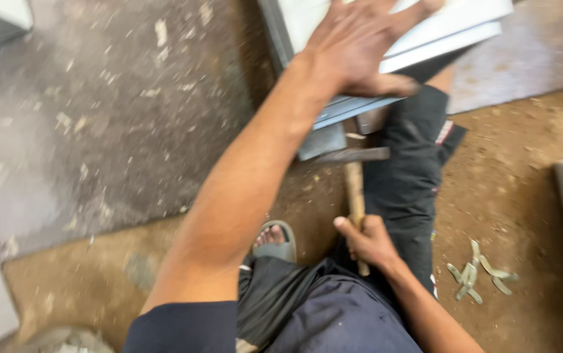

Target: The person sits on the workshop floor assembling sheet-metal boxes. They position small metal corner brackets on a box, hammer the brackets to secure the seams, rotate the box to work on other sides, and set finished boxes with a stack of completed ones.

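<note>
Soft, even daylight, faint shadows; motion blur smears the whole frame.

Left hand (360,42) fingertips and white panel (451,26) cut off at top edge; hammer (353,176) head blurred, partly behind panel; small metal bits (477,271) too blurry to tell

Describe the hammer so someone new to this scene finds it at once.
Start at the white panel under the left hand. Just below it, the hammer stands upright in the right hand. Its wooden handle and dark metal head distinguish it from the loose metal pieces lying rightward.

Dark navy clothes (334,320) — grey sandal (280,245)
</note>
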